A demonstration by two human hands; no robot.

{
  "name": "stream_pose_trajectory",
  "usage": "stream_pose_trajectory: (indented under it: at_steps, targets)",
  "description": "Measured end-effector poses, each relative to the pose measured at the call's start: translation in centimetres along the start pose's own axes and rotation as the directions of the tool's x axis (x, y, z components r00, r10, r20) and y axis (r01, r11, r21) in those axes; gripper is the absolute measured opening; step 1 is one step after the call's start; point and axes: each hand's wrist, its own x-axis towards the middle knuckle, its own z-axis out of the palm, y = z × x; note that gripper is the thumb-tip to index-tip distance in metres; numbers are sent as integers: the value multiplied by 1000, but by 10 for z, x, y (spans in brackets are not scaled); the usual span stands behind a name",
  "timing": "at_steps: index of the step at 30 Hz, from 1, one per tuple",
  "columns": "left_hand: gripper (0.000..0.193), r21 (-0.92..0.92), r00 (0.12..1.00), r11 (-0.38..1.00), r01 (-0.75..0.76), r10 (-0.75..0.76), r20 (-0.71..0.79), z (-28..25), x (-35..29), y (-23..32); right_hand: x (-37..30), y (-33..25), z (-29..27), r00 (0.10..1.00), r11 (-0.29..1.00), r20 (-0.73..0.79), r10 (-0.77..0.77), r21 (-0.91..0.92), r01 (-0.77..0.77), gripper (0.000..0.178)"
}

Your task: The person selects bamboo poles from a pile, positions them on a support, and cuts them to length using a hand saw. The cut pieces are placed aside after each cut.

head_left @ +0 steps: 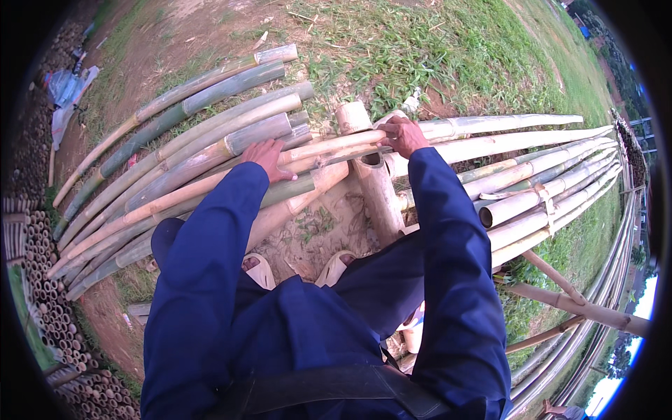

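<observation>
A slim pale bamboo pole (330, 146) runs from the lower left up to my right hand (404, 136), whose fingers and thumb close on its right end. My left hand (264, 159) lies over the poles farther left, its thumb stretched away from the fingers. Beside it is the cut end of a thicker grey-green bamboo pole (259, 133). Under the slim pole, between my hands, stands an upright bamboo post (379, 199) with a hollow top. A short bamboo stump (352, 117) rises just behind the pole.
Several green and tan bamboo poles (210, 96) fan out at left. More long poles (518, 143) reach away to the right, one with an open hollow end (486, 216). Cut bamboo pieces (52, 301) are stacked at far left. A bamboo frame (574, 304) stands at lower right.
</observation>
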Motion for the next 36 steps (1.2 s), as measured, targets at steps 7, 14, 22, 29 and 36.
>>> stream_pose_trajectory:
  at_steps: [7,14,22,29,36]
  targets:
    - [107,13,990,998,64,-65,127,4,9,3,0,16,28,1000,996,-15,-1,86,2,48]
    - [72,44,969,995,93,-100,224,6,22,3,-15,22,43,996,999,-85,1,-53,-5,70]
    - [45,1,989,1000,19,-19,148,11,17,-5,-26,-21,43,971,923,-83,226,-300,-241,75]
    - [61,30,992,999,24,-27,120,13,-34,-82,-26,-101,61,978,955,-207,22,-286,-82,71]
    - [74,-30,981,990,140,-135,143,-10,-125,-217,0,-233,112,944,992,-308,-117,-90,93,72]
